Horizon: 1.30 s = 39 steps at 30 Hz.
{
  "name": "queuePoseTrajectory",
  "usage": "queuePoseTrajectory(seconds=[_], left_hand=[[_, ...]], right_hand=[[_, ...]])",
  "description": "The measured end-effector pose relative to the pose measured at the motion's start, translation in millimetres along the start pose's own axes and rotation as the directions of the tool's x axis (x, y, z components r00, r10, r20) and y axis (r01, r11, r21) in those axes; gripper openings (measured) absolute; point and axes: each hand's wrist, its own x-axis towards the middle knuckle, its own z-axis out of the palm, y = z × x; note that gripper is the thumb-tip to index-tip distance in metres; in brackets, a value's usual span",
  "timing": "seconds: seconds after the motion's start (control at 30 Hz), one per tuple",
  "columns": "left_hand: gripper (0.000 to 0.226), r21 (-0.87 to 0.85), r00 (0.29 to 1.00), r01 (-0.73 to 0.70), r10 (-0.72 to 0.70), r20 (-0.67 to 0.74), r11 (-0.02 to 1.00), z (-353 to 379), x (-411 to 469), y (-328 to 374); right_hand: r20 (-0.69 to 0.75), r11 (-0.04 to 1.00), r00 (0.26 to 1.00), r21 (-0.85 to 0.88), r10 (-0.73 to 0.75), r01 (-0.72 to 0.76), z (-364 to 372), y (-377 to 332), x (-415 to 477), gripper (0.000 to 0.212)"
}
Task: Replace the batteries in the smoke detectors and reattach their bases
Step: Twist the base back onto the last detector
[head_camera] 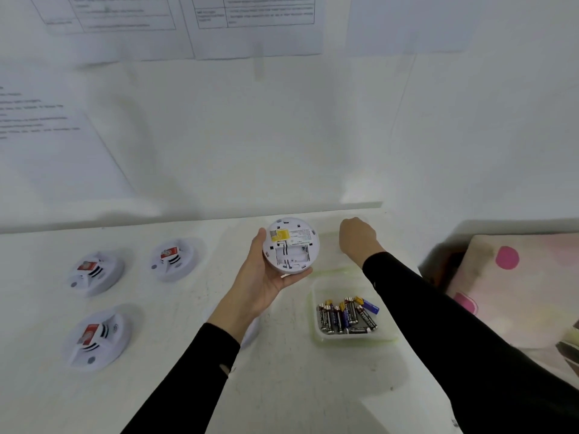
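Note:
My left hand (261, 278) grips a round white smoke detector (290, 245) above the table, its back side up. A yellow label shows on it and the battery bay looks empty. My right hand (357, 238) is curled, knuckles toward me, over the far right of the table, beyond a clear container (388, 335). Whether it holds anything is hidden. The container holds several AA batteries (346, 316). Part of a white round piece (252, 333) peeks out under my left wrist.
Three white smoke detectors with red labels lie on the left of the white table (188, 308): two at the back (95, 272) (174, 258), one in front (97, 336). Printed sheets hang on the wall (250, 23). A pink-dotted cushion (507, 286) sits off the right edge.

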Motion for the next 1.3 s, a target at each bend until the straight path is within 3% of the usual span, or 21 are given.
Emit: queuePoseTrajectory(seconds=[0.1,0.17,0.2,0.23,0.27,0.3,0.33,0.5,0.6,0.73,0.87,1.0,1.17,1.23,1.3], left_hand=[[0.053,0.000,1.000,-0.015,0.015,-0.005,1.000,0,0,0],[0.053,0.001,1.000,-0.025,0.025,-0.015,1.000,-2,2,1],[0.053,0.001,0.999,-0.034,0.034,-0.018,0.999,-3,3,1],[0.053,0.002,0.999,-0.047,0.047,-0.020,0.999,-4,4,2],[0.053,0.002,0.998,-0.063,0.063,-0.023,0.998,-5,6,3],[0.053,0.001,0.996,-0.083,0.083,-0.030,0.997,-5,7,3],[0.052,-0.002,0.994,-0.100,0.100,-0.039,0.995,-3,9,3],[0.054,0.029,0.985,-0.160,0.161,-0.060,0.987,13,15,-5],[0.054,0.036,0.988,-0.144,0.146,-0.056,0.989,19,15,-9],[0.049,0.032,0.984,-0.169,0.171,-0.060,0.985,21,15,-9],[0.048,0.021,0.979,-0.193,0.194,-0.057,0.981,20,16,-5],[0.051,-0.012,0.981,-0.186,0.185,-0.059,0.983,19,15,-5],[0.047,0.042,0.981,-0.187,0.188,-0.036,0.982,16,17,7],[0.048,0.060,0.984,-0.168,0.171,-0.047,0.984,12,19,10],[0.048,0.045,0.986,-0.160,0.162,-0.046,0.986,9,21,10]], right_hand=[[-0.013,0.998,1.000,0.061,-0.024,0.025,2,1,4,0.019],[-0.078,0.973,0.997,0.230,-0.010,0.028,-4,4,5,0.008],[-0.162,0.917,0.987,0.394,0.006,0.059,-8,5,2,0.005],[-0.278,0.791,0.959,0.597,0.046,0.135,-14,5,-7,0.003],[-0.402,0.602,0.910,0.754,0.107,0.263,-20,2,-22,0.002],[-0.492,0.432,0.856,0.814,0.160,0.387,-27,-3,-41,0.003],[-0.535,0.328,0.825,0.824,0.183,0.462,-31,-10,-60,0.004],[-0.506,0.198,0.856,0.854,0.102,0.481,-7,-39,-100,0.007],[-0.498,0.218,0.854,0.859,0.149,0.463,6,-44,-100,0.007],[-0.558,0.423,0.809,0.788,0.185,0.447,23,-46,-96,0.013],[-0.682,0.607,0.721,0.625,0.119,0.491,34,-53,-100,0.015],[-0.738,0.691,0.670,0.526,0.080,0.496,43,-57,-103,0.026],[-0.826,0.890,0.559,0.197,-0.075,0.411,51,-49,-100,0.033],[-0.812,0.875,0.574,0.198,-0.105,0.442,41,-45,-98,0.033],[-0.704,0.763,0.707,0.419,-0.070,0.492,24,-37,-93,0.031]])
